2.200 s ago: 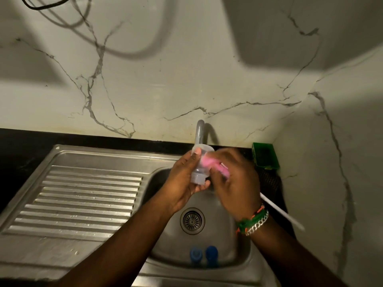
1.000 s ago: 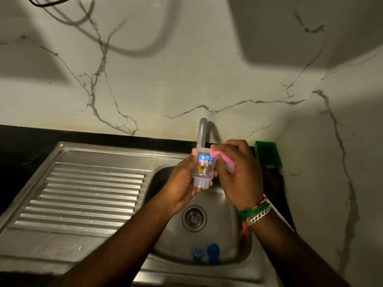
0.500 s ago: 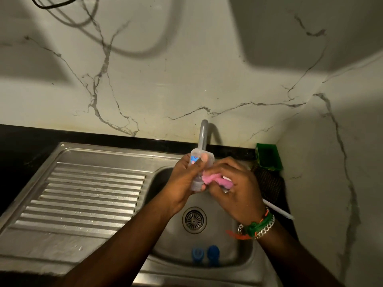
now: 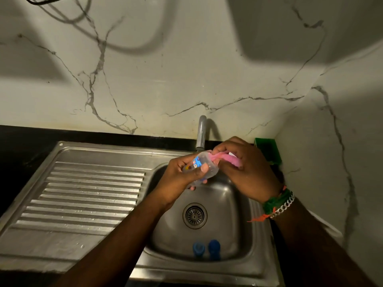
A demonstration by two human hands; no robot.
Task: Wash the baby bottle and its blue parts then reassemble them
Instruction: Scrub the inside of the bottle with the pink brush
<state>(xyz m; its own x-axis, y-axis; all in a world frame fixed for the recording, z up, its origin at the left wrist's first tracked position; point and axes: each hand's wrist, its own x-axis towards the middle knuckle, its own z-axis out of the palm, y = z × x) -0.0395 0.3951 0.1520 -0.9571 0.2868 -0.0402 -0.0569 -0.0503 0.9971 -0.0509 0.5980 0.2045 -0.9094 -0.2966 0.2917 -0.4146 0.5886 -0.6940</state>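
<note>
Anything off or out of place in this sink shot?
Nothing stands out. The left hand holds the clear bottle over the basin while the right hand works a pink brush at it. Two blue parts sit near the basin's front wall, unwashed or waiting; no spill visible.

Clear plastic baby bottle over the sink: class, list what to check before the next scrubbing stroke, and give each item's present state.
1. Left hand grips the clear plastic baby bottle: ok.
2. Pink brush head, held by the right hand, is at the bottle's open end: ok.
3. Bottle held over the steel sink basin: ok.
4. Two blue bottle parts lie at the basin's near edge: ok.
5. Water running from the grey tap: cannot tell.
6. Bottle inside clean: cannot tell.
</note>
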